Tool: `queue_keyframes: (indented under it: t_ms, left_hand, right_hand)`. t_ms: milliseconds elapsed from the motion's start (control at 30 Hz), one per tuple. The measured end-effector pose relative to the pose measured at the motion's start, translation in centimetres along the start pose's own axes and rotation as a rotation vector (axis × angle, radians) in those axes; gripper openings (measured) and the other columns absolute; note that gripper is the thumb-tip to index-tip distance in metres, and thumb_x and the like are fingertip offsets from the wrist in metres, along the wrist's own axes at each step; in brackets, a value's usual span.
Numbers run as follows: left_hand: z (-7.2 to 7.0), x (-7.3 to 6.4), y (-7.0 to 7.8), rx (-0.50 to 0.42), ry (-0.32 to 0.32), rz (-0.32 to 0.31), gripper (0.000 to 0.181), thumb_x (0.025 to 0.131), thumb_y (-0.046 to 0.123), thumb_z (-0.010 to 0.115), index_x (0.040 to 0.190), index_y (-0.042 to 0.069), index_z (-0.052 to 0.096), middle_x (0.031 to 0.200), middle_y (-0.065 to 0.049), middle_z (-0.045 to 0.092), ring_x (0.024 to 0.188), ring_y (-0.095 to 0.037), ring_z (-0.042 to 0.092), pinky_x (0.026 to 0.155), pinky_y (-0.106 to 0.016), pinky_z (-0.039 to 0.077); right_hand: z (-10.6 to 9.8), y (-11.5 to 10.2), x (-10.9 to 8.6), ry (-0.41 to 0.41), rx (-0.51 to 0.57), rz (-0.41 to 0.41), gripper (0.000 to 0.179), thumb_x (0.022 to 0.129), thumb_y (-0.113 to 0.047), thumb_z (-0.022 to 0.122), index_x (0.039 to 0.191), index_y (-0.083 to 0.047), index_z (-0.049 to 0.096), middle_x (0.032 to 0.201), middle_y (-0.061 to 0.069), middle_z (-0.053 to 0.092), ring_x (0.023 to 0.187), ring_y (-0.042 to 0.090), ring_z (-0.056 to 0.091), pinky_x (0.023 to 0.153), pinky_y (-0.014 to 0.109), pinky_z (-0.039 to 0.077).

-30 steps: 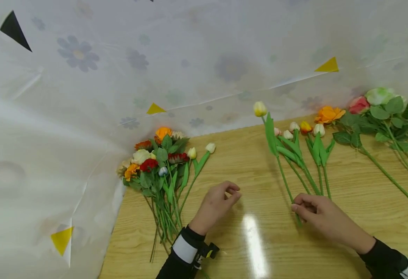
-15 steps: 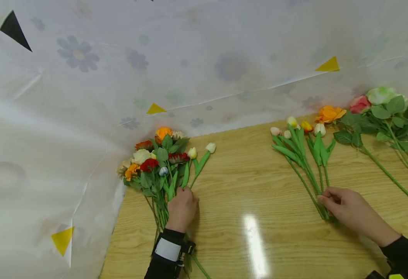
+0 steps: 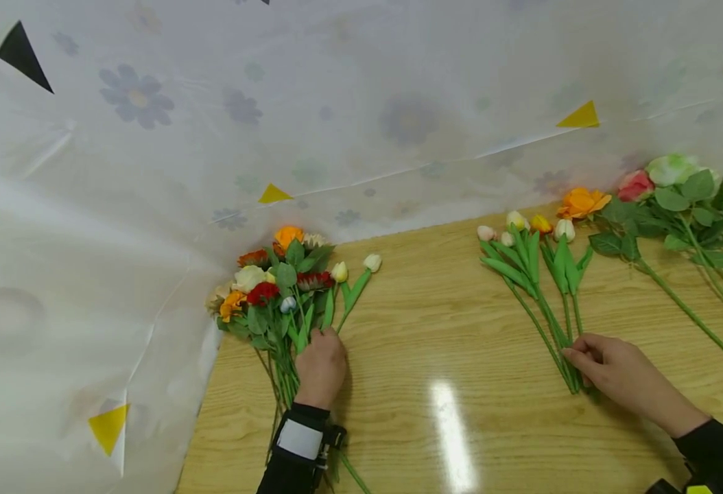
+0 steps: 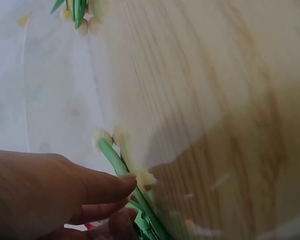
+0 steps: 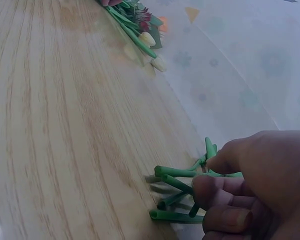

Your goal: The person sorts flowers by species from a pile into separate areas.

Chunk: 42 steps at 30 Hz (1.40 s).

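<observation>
At the mixed bunch of artificial flowers [image 3: 263, 293], my left hand [image 3: 322, 367] pinches the green stem of a white tulip [image 3: 372, 262]; in the left wrist view, its thumb lies against the green [image 4: 149, 212]. On the right, several tulips [image 3: 525, 257] lie together, with white, pink and yellow-red heads. My right hand [image 3: 614, 370] pinches at the lower stem of a yellow-white tulip [image 3: 516, 220] among them. Cut ends of several stems [image 5: 172, 172] show by its fingertips in the right wrist view.
An orange rose [image 3: 584, 202] and leafy pink and pale green roses [image 3: 673, 171] lie at the far right. A pale flower-printed sheet [image 3: 337, 103] rises behind the wooden table [image 3: 435, 309] and along its left. One green stem [image 3: 354, 473] lies near the front.
My left hand has moved left and down onto the bunch. My right hand has moved right, lowering the yellow-white tulip among the other tulips. Over the last half second both hands are nearly still.
</observation>
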<state>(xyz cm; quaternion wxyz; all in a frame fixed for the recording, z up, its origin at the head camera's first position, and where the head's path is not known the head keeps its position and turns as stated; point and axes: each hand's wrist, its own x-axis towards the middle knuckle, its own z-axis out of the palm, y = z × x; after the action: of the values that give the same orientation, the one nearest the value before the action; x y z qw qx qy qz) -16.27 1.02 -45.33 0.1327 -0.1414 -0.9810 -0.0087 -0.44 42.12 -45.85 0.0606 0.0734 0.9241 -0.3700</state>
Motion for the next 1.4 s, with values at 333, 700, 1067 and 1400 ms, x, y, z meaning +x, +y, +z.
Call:
queue_keyframes:
  t_ms: [333,700,1067,1400]
  left_hand:
    - [-0.1,0.3,-0.2,0.033,-0.052,-0.026,0.036,0.094,0.005,0.070,0.062,0.008,0.054,0.049,-0.006,0.044,0.035,-0.015,0.039,0.037,-0.028,0.025]
    - [-0.9,0.5,-0.4,-0.282,-0.286,0.036,0.026,0.097,0.009,0.067,0.072,0.006,0.065,0.053,-0.001,0.049,0.042,-0.009,0.038,0.039,-0.023,0.026]
    - [-3.9,1.8,1.8,-0.775,-0.450,0.076,0.022,0.106,0.022,0.059,0.115,0.005,0.070,0.103,-0.009,0.071,0.076,-0.012,0.060,0.063,-0.026,0.047]
    - [-5.1,0.5,8.3,-1.156,-0.557,0.186,0.019,0.103,0.028,0.065,0.105,0.009,0.069,0.095,-0.016,0.070,0.069,-0.026,0.065,0.055,-0.021,0.045]
  right_hand:
    - [-0.1,-0.1,0.0,-0.041,0.075,-0.014,0.031,0.110,-0.033,0.050,0.093,-0.010,0.063,0.063,0.000,0.053,0.051,0.013,0.041,0.052,0.028,0.030]
    - [0.5,-0.9,-0.7,-0.032,0.101,-0.051,0.025,0.110,-0.025,0.051,0.093,-0.010,0.062,0.062,-0.003,0.051,0.049,0.009,0.037,0.049,0.028,0.029]
    - [1.5,-1.7,-0.6,-0.056,0.219,-0.175,0.020,0.109,-0.015,0.051,0.098,-0.005,0.065,0.064,-0.005,0.052,0.049,0.010,0.042,0.046,0.027,0.034]
    - [4.7,-6.6,-0.8,-0.268,0.532,-0.407,0.019,0.109,-0.006,0.047,0.115,0.004,0.062,0.070,0.007,0.059,0.057,0.018,0.055,0.050,0.027,0.043]
